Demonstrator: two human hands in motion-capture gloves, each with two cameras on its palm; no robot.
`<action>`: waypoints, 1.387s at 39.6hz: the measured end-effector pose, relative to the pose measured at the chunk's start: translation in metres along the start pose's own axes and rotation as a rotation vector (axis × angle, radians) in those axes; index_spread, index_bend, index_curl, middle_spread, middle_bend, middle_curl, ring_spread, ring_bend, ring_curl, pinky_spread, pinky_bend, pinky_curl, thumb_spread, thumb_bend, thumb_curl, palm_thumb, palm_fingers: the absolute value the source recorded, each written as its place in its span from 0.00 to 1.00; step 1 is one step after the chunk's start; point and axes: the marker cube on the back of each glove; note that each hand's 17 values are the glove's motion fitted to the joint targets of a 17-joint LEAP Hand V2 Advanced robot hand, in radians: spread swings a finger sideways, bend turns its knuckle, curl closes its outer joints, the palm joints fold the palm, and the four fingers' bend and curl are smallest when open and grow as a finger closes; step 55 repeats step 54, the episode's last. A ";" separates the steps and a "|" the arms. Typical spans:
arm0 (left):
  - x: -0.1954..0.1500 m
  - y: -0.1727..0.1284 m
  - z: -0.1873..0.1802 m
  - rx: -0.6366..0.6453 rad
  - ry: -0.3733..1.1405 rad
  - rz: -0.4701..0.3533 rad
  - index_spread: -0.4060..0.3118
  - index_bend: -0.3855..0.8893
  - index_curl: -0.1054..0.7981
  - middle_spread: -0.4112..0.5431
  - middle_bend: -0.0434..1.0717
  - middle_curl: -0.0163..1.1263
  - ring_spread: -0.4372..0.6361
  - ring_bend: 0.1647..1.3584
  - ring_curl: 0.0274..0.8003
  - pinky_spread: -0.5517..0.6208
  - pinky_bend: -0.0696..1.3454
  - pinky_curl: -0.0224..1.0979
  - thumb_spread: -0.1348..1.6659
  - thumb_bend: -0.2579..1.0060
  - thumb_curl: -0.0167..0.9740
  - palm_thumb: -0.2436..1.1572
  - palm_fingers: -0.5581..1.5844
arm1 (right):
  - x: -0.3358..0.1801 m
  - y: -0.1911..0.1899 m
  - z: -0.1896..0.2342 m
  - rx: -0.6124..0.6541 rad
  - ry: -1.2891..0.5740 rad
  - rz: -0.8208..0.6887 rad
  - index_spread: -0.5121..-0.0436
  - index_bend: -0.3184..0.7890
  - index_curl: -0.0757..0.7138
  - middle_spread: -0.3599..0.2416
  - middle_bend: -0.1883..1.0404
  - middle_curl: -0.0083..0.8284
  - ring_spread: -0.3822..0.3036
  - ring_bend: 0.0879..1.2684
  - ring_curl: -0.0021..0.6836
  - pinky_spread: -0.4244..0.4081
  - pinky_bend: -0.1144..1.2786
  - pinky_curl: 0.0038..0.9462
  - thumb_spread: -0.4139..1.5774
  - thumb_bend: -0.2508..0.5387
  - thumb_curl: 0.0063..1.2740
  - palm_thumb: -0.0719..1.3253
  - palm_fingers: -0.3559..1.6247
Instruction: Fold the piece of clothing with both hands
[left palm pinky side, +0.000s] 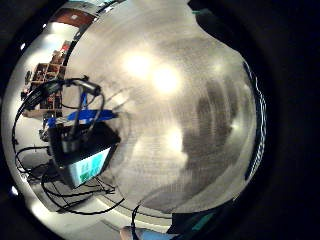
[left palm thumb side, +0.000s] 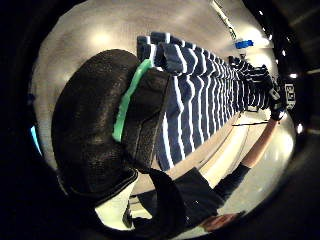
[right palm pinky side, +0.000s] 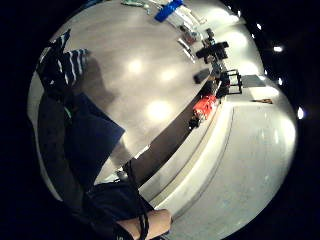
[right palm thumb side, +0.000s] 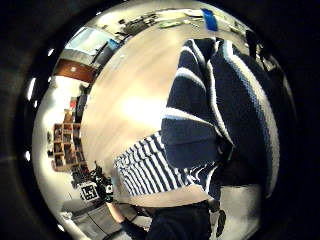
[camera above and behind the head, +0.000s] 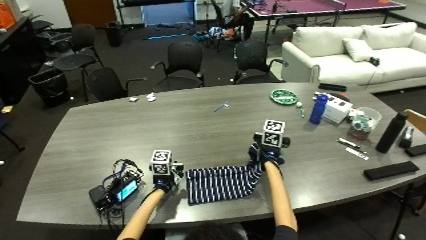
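A navy piece of clothing with white stripes (camera above and behind the head: 219, 184) lies near the table's front edge, between my hands. My left hand (camera above and behind the head: 165, 181) is at its left edge. In the left thumb side palm view my gloved thumb (left palm thumb side: 100, 145) lies over the cloth's near corner (left palm thumb side: 200, 100) and pinches it. My right hand (camera above and behind the head: 266, 159) grips the right end, raised a little off the table, so the cloth slopes up to it. That end hangs bunched close before the right palm (right palm thumb side: 220, 100). A striped corner (right palm pinky side: 65, 65) also shows in the right little finger side palm view.
A small black device with a lit screen and cables (camera above and behind the head: 116, 192) sits just left of my left hand. On the grey table (camera above and behind the head: 166, 125), far right, stand a blue bottle (camera above and behind the head: 320, 109), a white box (camera above and behind the head: 339, 109), a green plate (camera above and behind the head: 286, 96), a black bottle (camera above and behind the head: 390, 132) and a black case (camera above and behind the head: 390, 170).
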 end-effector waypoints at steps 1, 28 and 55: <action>-0.001 0.002 -0.004 0.009 0.004 0.004 0.47 0.42 0.53 0.58 0.19 0.28 0.69 0.28 0.41 0.74 0.25 0.36 0.79 0.19 0.28 0.23 0.39 | -0.009 0.006 -0.012 0.019 -0.005 -0.014 0.52 0.46 0.55 0.22 0.42 0.63 0.13 0.33 0.63 0.12 0.44 0.37 0.42 0.28 0.52 0.76 0.81; -0.084 0.012 -0.044 0.279 0.088 -0.037 0.47 0.43 0.52 0.54 0.20 0.30 0.62 0.27 0.38 0.66 0.23 0.34 0.80 0.20 0.28 0.27 0.45 | -0.358 0.228 0.049 -0.281 0.094 -0.763 0.55 0.27 0.51 0.23 0.37 0.62 0.14 0.35 0.66 0.09 0.59 0.43 0.53 0.25 0.51 0.66 0.73; -0.094 0.052 -0.078 0.191 0.103 -0.046 0.47 0.42 0.51 0.53 0.19 0.31 0.60 0.27 0.38 0.64 0.23 0.35 0.86 0.20 0.28 0.33 0.46 | -0.264 0.155 -0.029 -0.033 -0.211 -0.675 0.64 0.36 0.37 0.37 0.32 0.59 0.27 0.34 0.63 0.15 0.57 0.41 0.78 0.31 0.40 0.63 0.74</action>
